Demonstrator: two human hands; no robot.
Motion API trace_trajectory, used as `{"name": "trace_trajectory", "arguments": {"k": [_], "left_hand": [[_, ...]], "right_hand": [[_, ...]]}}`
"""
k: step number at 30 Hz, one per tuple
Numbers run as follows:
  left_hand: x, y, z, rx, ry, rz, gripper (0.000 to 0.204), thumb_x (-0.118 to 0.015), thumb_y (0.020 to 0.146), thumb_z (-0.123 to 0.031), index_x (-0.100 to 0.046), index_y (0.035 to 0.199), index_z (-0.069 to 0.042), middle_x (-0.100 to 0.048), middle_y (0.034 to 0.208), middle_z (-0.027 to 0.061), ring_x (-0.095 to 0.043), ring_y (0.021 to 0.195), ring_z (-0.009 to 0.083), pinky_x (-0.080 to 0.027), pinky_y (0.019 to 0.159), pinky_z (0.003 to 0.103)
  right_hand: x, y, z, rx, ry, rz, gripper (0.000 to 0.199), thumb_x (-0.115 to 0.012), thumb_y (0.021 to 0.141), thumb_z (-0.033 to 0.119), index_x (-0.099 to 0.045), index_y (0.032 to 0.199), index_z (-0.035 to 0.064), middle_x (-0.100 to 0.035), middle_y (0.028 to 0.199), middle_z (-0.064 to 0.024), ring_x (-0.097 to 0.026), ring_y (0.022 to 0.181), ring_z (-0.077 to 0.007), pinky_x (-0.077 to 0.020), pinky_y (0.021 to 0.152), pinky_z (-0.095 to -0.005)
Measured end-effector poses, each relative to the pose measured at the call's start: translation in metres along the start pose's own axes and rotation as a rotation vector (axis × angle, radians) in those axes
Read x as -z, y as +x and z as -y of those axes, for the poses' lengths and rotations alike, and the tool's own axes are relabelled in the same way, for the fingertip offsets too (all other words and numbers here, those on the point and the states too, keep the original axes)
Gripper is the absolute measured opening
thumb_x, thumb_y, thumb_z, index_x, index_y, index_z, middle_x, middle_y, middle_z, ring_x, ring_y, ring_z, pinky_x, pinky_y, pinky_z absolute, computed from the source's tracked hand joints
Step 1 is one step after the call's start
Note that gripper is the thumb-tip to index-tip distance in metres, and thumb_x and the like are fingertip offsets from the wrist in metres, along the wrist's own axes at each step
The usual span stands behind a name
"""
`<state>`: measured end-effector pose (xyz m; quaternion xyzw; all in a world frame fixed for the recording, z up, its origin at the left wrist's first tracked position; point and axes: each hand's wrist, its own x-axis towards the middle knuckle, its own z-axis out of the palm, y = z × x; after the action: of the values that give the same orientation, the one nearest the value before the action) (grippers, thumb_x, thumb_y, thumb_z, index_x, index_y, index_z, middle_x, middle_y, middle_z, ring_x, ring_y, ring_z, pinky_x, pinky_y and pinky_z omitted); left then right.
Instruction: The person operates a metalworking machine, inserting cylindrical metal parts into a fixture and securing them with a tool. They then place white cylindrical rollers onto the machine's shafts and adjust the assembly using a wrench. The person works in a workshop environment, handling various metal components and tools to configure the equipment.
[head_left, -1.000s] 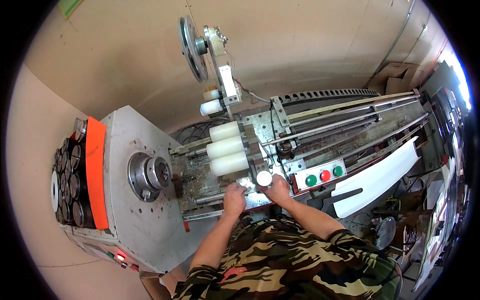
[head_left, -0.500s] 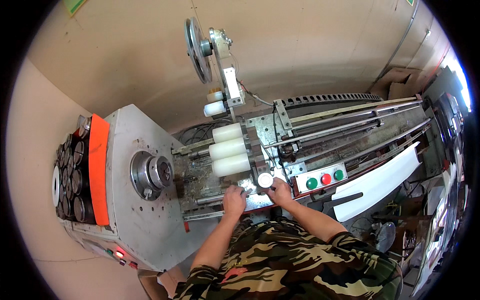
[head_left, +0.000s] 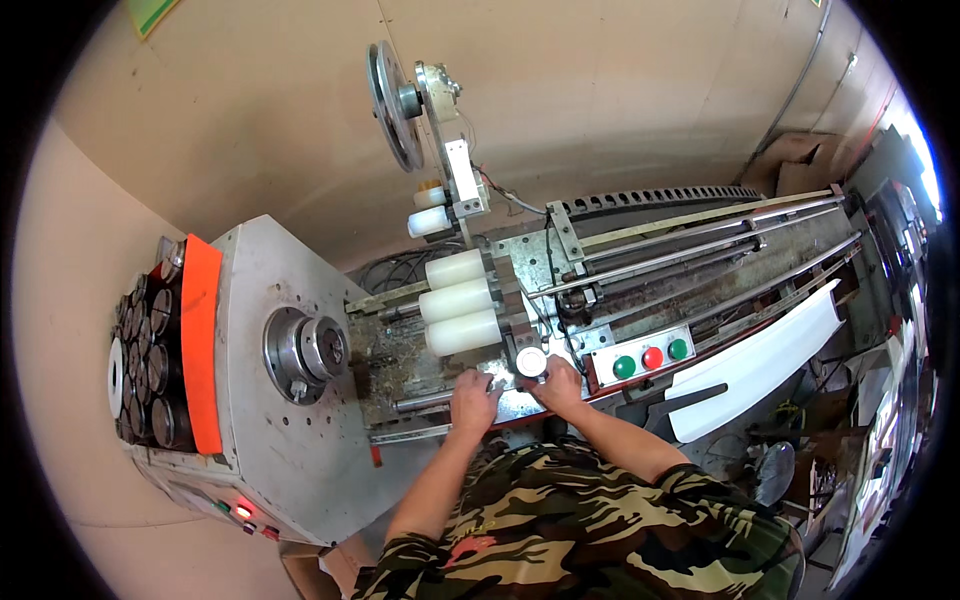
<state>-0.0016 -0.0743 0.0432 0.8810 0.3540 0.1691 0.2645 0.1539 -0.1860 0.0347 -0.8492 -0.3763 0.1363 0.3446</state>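
A person in a camouflage shirt (head_left: 575, 515) leans over a long metal machine, both bare hands low at its front edge. The left hand (head_left: 474, 400) is curled at the edge of a shiny metal plate (head_left: 516, 404), near the end of a metal rod (head_left: 424, 402); its fingertips are partly hidden, so I cannot tell whether they pinch anything. The right hand (head_left: 560, 388) is bent in close against a round white dial (head_left: 531, 361), and from here I cannot tell whether its fingers grip the dial or only rest beside it. The dial sits between the two hands, at the front of a dark block, just right of the nearest of three thick white rollers (head_left: 461, 300). To its right, a pale box (head_left: 600, 368) carries two green buttons and a red one, close to the right wrist. Away to the left, a round metal chuck (head_left: 320, 347) stands out from a grey cabinet (head_left: 290, 440). Handled well, I judge, this close work calls for a steady left hand, light fingers beside the dial, its face left uncovered, and the right forearm kept clear of the buttons.
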Motion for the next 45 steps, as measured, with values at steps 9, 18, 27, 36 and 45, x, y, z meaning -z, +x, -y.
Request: {"name": "trace_trajectory", "arguments": {"k": [9, 18, 27, 36, 45], "left_hand": [[0.000, -0.001, 0.003, -0.033, -0.034, -0.012, 0.018, -0.070, 0.074, -0.009, -0.069, 0.091, -0.003, -0.060, 0.092, 0.0146, -0.058, 0.091, 0.0347, -0.047, 0.082, 0.044], [-0.003, -0.002, 0.009, 0.012, -0.055, 0.020, 0.017, -0.068, 0.075, -0.007, -0.069, 0.091, -0.002, -0.060, 0.090, 0.0157, -0.058, 0.090, 0.0347, -0.047, 0.081, 0.043], [-0.007, -0.002, 0.017, 0.026, -0.068, 0.036, 0.017, -0.069, 0.075, -0.009, -0.070, 0.091, -0.003, -0.061, 0.089, 0.0150, -0.059, 0.090, 0.0347, -0.048, 0.082, 0.043], [-0.001, -0.004, 0.015, 0.009, -0.041, 0.004, 0.018, -0.072, 0.074, -0.016, -0.070, 0.088, -0.004, -0.061, 0.090, 0.0138, -0.059, 0.090, 0.0339, -0.048, 0.080, 0.043], [0.003, 0.000, 0.016, -0.028, -0.035, 0.075, 0.016, -0.068, 0.075, -0.010, -0.070, 0.090, -0.006, -0.060, 0.088, 0.0122, -0.058, 0.090, 0.0328, -0.048, 0.081, 0.043]], "right_hand": [[-0.008, 0.001, -0.014, 0.079, -0.003, 0.020, 0.033, -0.082, 0.066, 0.028, -0.061, 0.073, 0.0039, -0.057, 0.074, -0.0107, -0.058, 0.071, -0.0320, -0.0458, 0.061, -0.0424], [-0.004, 0.001, -0.014, 0.094, 0.021, 0.043, 0.031, -0.081, 0.068, 0.027, -0.066, 0.084, 0.0054, -0.059, 0.078, -0.0114, -0.059, 0.076, -0.0323, -0.0481, 0.065, -0.0429], [-0.003, 0.004, -0.014, -0.013, -0.014, 0.140, 0.025, -0.077, 0.069, 0.022, -0.066, 0.084, 0.0057, -0.059, 0.080, -0.0113, -0.059, 0.077, -0.0321, -0.0480, 0.067, -0.0424], [-0.018, 0.001, -0.036, 0.208, 0.031, -0.013, 0.031, -0.082, 0.064, 0.023, -0.062, 0.078, 0.0036, -0.058, 0.077, -0.0123, -0.058, 0.075, -0.0323, -0.0469, 0.064, -0.0428], [-0.028, -0.001, -0.039, 0.158, -0.043, -0.077, 0.041, -0.086, 0.064, 0.030, -0.057, 0.073, 0.0018, -0.059, 0.074, -0.0143, -0.059, 0.070, -0.0348, -0.0465, 0.061, -0.0430]]}}
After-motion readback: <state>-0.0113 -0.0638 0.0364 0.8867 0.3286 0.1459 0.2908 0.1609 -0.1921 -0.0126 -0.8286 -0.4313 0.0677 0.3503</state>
